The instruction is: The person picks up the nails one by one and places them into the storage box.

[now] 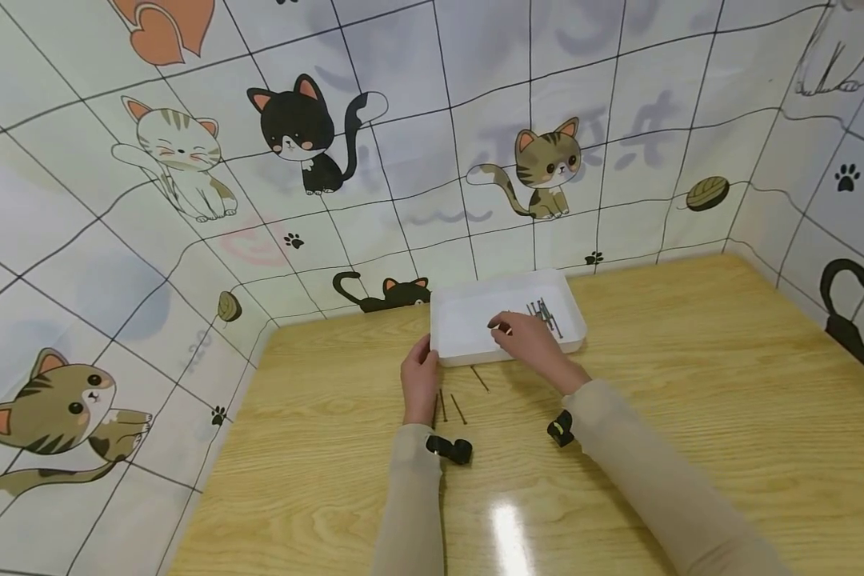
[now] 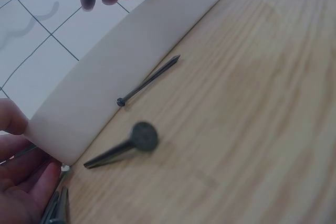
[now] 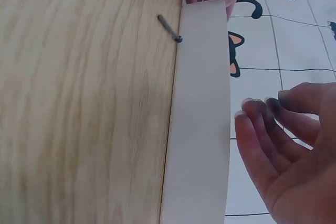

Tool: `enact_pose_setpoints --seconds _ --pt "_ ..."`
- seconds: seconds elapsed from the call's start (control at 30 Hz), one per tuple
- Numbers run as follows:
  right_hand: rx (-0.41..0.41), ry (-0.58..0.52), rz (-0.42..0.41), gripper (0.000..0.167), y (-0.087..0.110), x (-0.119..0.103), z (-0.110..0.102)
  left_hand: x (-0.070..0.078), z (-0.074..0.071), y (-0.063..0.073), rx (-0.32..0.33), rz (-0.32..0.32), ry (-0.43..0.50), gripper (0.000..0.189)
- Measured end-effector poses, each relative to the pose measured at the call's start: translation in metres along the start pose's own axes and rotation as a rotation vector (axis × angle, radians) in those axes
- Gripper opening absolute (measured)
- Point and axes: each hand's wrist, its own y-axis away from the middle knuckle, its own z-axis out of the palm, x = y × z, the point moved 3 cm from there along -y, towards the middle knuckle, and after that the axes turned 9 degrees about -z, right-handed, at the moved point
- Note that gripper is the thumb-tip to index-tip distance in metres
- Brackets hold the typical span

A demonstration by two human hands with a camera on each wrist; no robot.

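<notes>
A shallow white tray (image 1: 504,356) stands on the wooden table near the back wall. My left hand (image 1: 421,382) grips its front left corner, thumb at the edge and fingers around the outside. Several nails (image 1: 545,315) lie in the right part of the tray. Over the tray hangs my right hand (image 1: 529,340); its fingers curl loosely, and nothing shows between them in the right wrist view. Its fingertips (image 3: 244,114) look dark. A nail (image 2: 149,80) lies close along the tray's front wall, another nail (image 2: 123,148) is nearer, and more nails (image 2: 56,211) are beside my left hand.
The wooden table (image 1: 691,448) spreads to both sides and in front of the tray. Behind it rises a wall covering (image 1: 418,144) printed with cats and grid lines. Camera straps (image 1: 450,450) sit on both wrists.
</notes>
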Motion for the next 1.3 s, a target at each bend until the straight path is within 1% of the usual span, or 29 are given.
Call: enact_pose_setpoints --seconds 0.13,0.23,0.3,0.47,0.6,0.73,0.87,1.0,1.1,1.13,1.3 --pt "-0.020 -0.064 0.029 0.031 0.008 -0.005 0.002 0.000 -0.001 -0.001 0.005 0.008 -0.004 0.037" --pt "-0.058 -0.113 0.037 0.032 0.013 -0.008 0.004 0.000 -0.002 -0.002 0.010 0.013 -0.008 0.037" --pt "-0.108 -0.142 0.044 0.033 0.016 -0.008 0.007 -0.001 -0.002 -0.003 0.014 0.011 -0.012 0.037" --pt "-0.256 -0.165 0.053 0.035 0.022 -0.010 0.014 -0.003 -0.003 -0.004 0.018 0.005 -0.012 0.037" --pt "-0.295 -0.169 0.046 0.036 0.024 -0.014 0.015 -0.001 -0.002 -0.004 0.016 0.010 -0.007 0.037" --pt "-0.298 -0.174 0.057 0.036 0.025 -0.016 0.015 0.000 0.000 -0.004 0.013 0.019 -0.001 0.037" --pt "-0.265 -0.177 0.054 0.038 0.027 -0.014 0.017 -0.001 0.002 -0.004 0.013 0.028 -0.011 0.037" --pt "-0.240 -0.177 0.046 0.039 0.030 -0.010 0.021 -0.005 0.003 -0.001 0.011 0.003 -0.022 0.037" --pt "-0.232 -0.175 0.038 0.036 0.033 -0.010 0.024 -0.007 0.003 0.001 0.011 -0.012 -0.019 0.038" --pt "-0.226 -0.179 0.043 0.034 0.033 -0.011 0.024 -0.007 0.002 0.001 0.012 -0.011 -0.018 0.038" --pt "-0.198 -0.147 0.016 0.030 0.031 -0.013 0.025 -0.004 -0.001 0.000 0.033 0.006 -0.018 0.038"
